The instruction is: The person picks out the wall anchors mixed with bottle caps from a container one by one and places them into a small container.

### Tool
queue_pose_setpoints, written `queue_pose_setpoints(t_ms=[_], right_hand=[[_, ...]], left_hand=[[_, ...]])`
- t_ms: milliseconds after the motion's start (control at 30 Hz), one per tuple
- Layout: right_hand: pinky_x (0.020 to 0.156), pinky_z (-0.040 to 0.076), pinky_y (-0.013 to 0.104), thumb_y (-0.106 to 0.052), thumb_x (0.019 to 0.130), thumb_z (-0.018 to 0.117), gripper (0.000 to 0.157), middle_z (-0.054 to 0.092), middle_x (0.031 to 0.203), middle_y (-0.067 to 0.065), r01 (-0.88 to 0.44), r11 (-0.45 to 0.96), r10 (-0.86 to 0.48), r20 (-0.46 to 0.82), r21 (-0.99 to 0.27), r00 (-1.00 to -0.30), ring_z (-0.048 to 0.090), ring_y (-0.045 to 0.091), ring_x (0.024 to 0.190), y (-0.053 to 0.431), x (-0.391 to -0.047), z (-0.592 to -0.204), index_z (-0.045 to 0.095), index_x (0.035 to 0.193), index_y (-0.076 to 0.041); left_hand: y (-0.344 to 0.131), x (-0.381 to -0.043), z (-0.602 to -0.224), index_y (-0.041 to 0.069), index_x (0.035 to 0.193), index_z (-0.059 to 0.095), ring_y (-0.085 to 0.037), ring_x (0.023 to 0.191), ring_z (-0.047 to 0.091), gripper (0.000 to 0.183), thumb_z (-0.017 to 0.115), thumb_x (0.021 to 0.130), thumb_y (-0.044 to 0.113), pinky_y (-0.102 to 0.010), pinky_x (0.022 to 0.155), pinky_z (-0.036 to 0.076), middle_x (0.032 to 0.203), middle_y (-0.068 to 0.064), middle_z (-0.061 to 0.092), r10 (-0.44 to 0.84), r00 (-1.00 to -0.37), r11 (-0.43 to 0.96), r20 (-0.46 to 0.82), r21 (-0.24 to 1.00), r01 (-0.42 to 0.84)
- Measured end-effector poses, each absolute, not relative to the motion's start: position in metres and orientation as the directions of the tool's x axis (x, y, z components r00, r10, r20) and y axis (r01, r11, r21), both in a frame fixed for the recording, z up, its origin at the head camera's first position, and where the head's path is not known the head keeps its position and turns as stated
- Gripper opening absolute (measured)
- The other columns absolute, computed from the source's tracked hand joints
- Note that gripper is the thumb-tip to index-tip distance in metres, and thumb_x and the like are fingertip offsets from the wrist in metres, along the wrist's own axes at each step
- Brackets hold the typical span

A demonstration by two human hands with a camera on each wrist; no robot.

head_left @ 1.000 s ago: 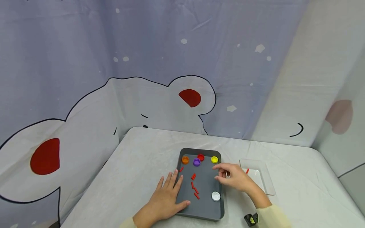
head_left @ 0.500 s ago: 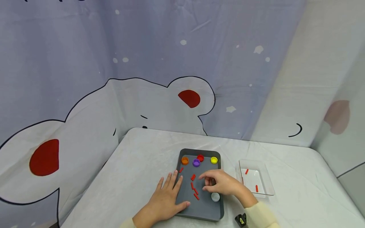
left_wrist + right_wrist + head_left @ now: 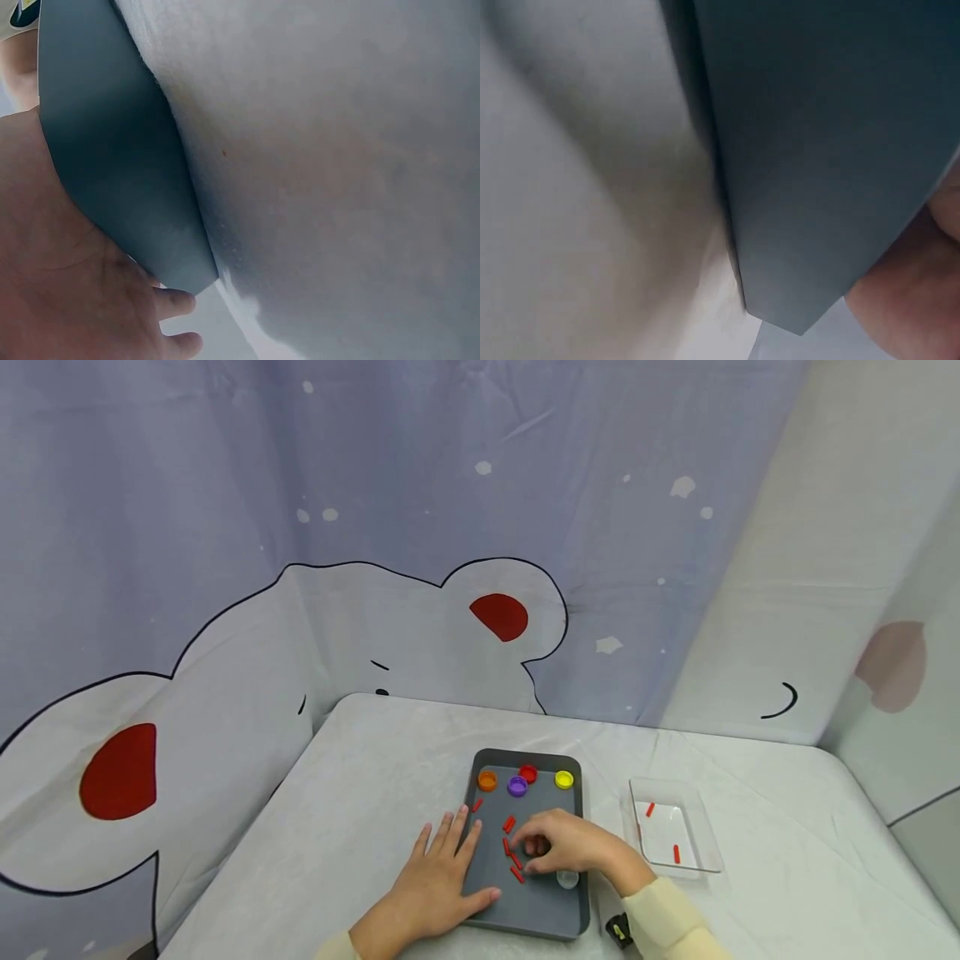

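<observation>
Several short red sticks [image 3: 517,875] lie scattered along the middle and left of a dark grey tray [image 3: 543,914]. Over the tray's middle, my right hand [image 3: 568,843] has its index finger and thumb parted, their tips right beside the sticks; its other fingers are curled under. Fingers spread, my left hand [image 3: 435,889] rests at the tray's left edge. A small whitish cap [image 3: 567,881] is partly covered by the right hand. In the wrist views, the tray's outer wall [image 3: 810,150] hides most of the right hand's fingers, and the left palm [image 3: 67,277] lies against the wall.
At the tray's far end stand an orange cap [image 3: 487,780], a purple cap [image 3: 517,787], a red cap [image 3: 528,773] and a yellow cap [image 3: 564,780]. Right of the tray sits a clear box [image 3: 707,835] with red sticks inside. A patterned curtain [image 3: 375,485] hangs behind the table.
My right hand has moved left and toward me, from the tray's right edge to beside the red sticks, uncovering the clear box. The left hand stays in place.
</observation>
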State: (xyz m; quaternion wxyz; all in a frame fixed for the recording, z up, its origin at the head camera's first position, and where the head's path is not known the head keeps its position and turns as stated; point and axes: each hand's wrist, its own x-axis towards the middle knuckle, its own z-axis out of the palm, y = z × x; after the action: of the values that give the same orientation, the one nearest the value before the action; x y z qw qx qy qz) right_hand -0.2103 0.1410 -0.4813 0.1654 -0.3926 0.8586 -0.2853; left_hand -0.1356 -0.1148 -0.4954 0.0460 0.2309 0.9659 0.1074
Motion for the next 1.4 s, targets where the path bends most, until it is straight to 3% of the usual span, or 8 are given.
queue_pose_setpoints(t_ms=[733,1400], right_hand=[[0.069,0.047,0.020,-0.019,0.083,0.085,0.027,0.061,0.086,-0.012,-0.616,0.572,-0.760,-0.068,-0.541,-0.646,0.053,0.001,0.076,0.1331,-0.2100,-0.4866,0.075,0.108,-0.017],[0.067,0.046,0.020,-0.016,0.082,0.080,0.017,0.059,0.082,-0.011,-0.629,0.595,-0.741,-0.036,-0.501,-0.671,0.051,0.000,0.072,0.1318,-0.2086,-0.4898,0.073,0.097,-0.017]], left_hand=[[-0.1145,-0.1365,-0.4930,0.008,0.160,0.029,-0.040,0.153,0.020,0.096,0.048,0.093,0.074,-0.064,0.118,0.018,0.168,-0.018,0.017,0.458,-0.888,0.868,-0.044,0.239,0.436],[-0.1143,-0.1368,-0.4969,0.009,0.161,0.029,-0.040,0.153,0.020,0.097,0.047,0.092,0.076,-0.063,0.118,0.017,0.168,-0.017,0.016,0.452,-0.891,0.871,-0.046,0.241,0.429]])
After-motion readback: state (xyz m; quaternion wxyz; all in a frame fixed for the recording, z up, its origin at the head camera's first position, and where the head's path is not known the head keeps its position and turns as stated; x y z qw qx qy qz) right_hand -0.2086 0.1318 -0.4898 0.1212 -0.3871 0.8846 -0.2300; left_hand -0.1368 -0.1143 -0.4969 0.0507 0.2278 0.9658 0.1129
